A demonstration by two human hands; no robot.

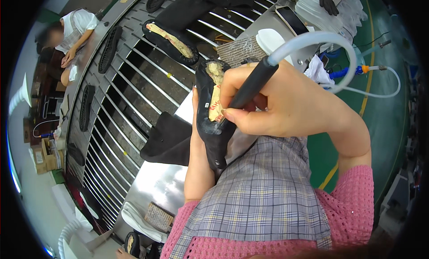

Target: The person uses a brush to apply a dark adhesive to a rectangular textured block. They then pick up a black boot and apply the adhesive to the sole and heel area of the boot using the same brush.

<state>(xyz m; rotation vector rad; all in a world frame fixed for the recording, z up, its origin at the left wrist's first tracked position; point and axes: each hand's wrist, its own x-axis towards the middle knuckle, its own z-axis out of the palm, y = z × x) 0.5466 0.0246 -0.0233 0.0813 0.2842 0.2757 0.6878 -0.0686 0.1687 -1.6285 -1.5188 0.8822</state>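
A black boot upper, turned bottom up, lies tilted in front of me. Its underside shows a pale insole with red markings and a rough, fibrous patch at the far end. My left hand supports the boot from its left side and from below; most of its fingers are hidden behind it. In my right hand is a black pen-like glue applicator, pinched between thumb and fingers. A thick translucent hose leaves its upper end. The applicator's tip meets the insole's near edge.
Beyond the boot runs a conveyor of metal rollers, carrying another bottom-up boot and black soles. Black fabric lies beside my left forearm. A phone rests at the far right. Another person sits across the conveyor.
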